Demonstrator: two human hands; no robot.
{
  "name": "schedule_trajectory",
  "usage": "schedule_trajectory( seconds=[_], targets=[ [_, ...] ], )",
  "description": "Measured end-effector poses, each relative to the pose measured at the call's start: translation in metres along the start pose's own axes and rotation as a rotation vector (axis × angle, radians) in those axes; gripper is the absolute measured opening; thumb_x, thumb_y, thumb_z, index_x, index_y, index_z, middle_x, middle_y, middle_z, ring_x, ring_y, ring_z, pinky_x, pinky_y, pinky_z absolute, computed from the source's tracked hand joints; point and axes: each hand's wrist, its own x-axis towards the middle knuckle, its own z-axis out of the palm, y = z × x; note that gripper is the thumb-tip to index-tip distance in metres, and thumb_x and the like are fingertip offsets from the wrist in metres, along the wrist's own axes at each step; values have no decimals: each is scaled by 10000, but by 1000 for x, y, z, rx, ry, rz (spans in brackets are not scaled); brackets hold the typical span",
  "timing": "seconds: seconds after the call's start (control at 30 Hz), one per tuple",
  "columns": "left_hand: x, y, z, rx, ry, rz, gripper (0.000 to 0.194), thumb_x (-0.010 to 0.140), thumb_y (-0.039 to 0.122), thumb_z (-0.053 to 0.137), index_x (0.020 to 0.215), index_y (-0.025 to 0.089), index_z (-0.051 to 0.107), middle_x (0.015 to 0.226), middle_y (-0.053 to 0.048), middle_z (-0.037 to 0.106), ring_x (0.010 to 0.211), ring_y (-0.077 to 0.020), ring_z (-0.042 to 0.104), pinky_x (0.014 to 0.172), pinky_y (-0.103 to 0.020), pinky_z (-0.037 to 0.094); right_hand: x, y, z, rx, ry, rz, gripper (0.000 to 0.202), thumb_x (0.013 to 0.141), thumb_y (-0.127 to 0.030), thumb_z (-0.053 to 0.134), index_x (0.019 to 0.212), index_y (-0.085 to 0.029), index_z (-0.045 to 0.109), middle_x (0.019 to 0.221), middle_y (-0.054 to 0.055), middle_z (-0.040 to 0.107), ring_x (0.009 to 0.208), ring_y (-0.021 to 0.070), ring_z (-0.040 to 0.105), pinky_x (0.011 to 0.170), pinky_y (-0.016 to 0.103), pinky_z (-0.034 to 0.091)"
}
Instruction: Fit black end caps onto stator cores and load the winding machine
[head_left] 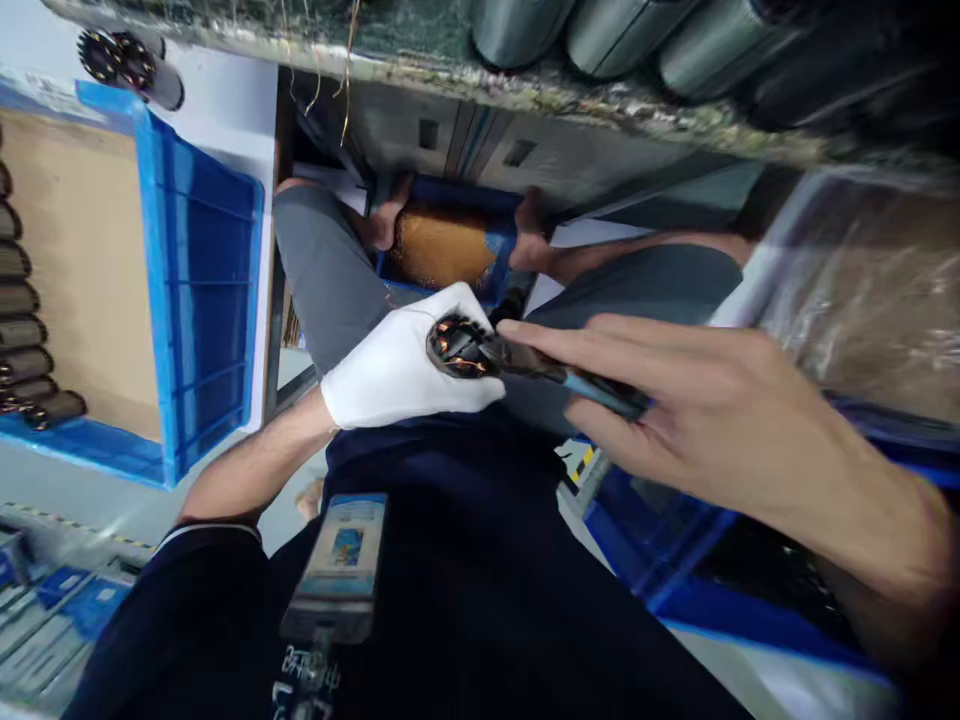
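Note:
My left hand [397, 365], in a white glove, is wrapped round a motor stator [459, 346]. The stator's round open end faces up, with copper windings and dark slots showing inside; its lower body is hidden in the glove. My bare right hand [675, 390] is closed on a pair of pliers [570, 378] with dark and blue handles. The jaws of the pliers reach to the stator's open end, at its right side. Blur hides whether they grip a wire there.
At left stands a blue crate [199, 290] with a row of stators [22, 330] on cardboard. Metal cylinders [622, 35] line the bench edge [420, 70] above, where thin copper wires [346, 75] hang. Between the feet sits a blue bin [442, 245]; more blue crates [675, 570] are at right.

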Motion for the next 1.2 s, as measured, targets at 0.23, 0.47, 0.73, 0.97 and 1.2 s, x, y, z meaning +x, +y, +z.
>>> schedule_trajectory(
  seconds=[0.23, 0.47, 0.73, 0.97, 1.2],
  targets=[
    [5, 7, 11, 372, 119, 40, 308, 787, 204, 834, 951, 209, 573, 808, 42, 633, 698, -125, 519, 666, -288, 407, 7, -4, 6, -178, -8, -77, 630, 1073, -223, 581, 1702, -257, 597, 1092, 104, 606, 899, 286, 603, 735, 408, 486],
    [7, 1, 19, 478, 44, 44, 370, 797, 213, 871, 942, 234, 531, 862, 3, 682, 751, -186, 644, 718, -350, 497, 1, 2, 5, -47, 5, -3, 581, 1127, -205, 575, 1706, -255, 594, 947, 7, 664, 678, 172, 586, 640, 364, 478],
    [9, 4, 29, 576, 52, 44, 356, 787, 224, 810, 899, 240, 472, 806, -2, 650, 654, -190, 585, 637, -368, 445, 3, 6, 13, -133, 25, -38, 608, 1079, -200, 599, 1686, -217, 629, 995, 68, 681, 816, 255, 653, 698, 415, 508],
    [13, -7, 26, -118, -142, -188, 267, 789, 279, 841, 980, 179, 684, 949, -21, 746, 848, -182, 658, 793, -313, 549, 6, 21, 14, 143, -73, 89, 586, 1082, -201, 630, 1662, -281, 657, 1344, 35, 833, 1033, 231, 837, 846, 345, 631],
    [12, -29, 65, -927, -100, -417, 413, 876, 518, 824, 991, 133, 733, 974, -91, 731, 928, -203, 704, 921, -321, 579, 1, 24, 38, 433, 86, 177, 627, 914, -374, 977, 1476, -221, 747, 1264, 83, 827, 1085, 253, 818, 992, 334, 644]
  ],
)
